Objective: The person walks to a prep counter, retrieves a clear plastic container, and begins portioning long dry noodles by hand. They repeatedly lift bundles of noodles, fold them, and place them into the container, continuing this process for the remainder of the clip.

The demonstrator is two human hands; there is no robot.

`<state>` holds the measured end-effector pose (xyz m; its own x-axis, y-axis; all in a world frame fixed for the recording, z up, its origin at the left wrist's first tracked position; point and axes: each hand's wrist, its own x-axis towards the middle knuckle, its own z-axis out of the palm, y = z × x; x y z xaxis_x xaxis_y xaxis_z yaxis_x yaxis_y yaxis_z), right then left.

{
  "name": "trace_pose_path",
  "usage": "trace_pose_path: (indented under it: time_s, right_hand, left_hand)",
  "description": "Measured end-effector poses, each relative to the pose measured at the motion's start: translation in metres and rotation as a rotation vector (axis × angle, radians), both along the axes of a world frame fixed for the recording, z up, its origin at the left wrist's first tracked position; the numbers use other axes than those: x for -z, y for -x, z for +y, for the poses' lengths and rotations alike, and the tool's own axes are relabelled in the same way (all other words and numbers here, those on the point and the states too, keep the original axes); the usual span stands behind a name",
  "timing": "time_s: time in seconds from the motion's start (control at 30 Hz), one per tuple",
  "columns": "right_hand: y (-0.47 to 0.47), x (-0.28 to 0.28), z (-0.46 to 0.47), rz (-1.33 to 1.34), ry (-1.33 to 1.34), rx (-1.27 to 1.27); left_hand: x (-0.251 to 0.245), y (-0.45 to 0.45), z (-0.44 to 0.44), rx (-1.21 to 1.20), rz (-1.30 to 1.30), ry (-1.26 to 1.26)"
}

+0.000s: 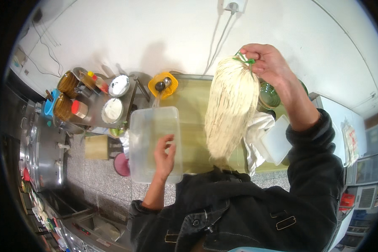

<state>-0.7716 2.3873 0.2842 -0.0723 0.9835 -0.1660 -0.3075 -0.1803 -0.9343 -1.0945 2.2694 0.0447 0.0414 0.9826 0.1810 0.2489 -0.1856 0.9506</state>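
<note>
My right hand (264,61) is raised at the upper right, its fingers closed on a green tie at the top of a bundle of pale noodle-like strands (231,107). The strands hang down in front of my chest, above the greenish-yellow tabletop (192,126). Lower left, my left hand (165,156) holds nothing, its fingers apart and bent, over a translucent plastic tub (141,171). The tub lies at the left end of the table; from this view I cannot tell whether my hand touches it.
A yellow plastic basket (174,88) with ladles stands behind the tub. Right of the strands are green glass bowls (269,96), a white plastic bag (255,151) and a white plastic container (278,138). A metal side table (94,118) on the left bears bowls, jars and bottles.
</note>
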Motion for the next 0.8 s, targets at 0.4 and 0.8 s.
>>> trace_pose_path:
  time_s: [0.4,0.8]
  right_hand:
    - [0.017,0.089,-0.068,-0.105,-0.266,0.186]
    - [0.062,0.393,-0.206,-0.079,0.363,0.0]
  left_hand:
    - [0.005,-0.014,-0.005,0.064,0.051,-0.083]
    - [0.141,-0.069,-0.033,0.324,0.189,0.402]
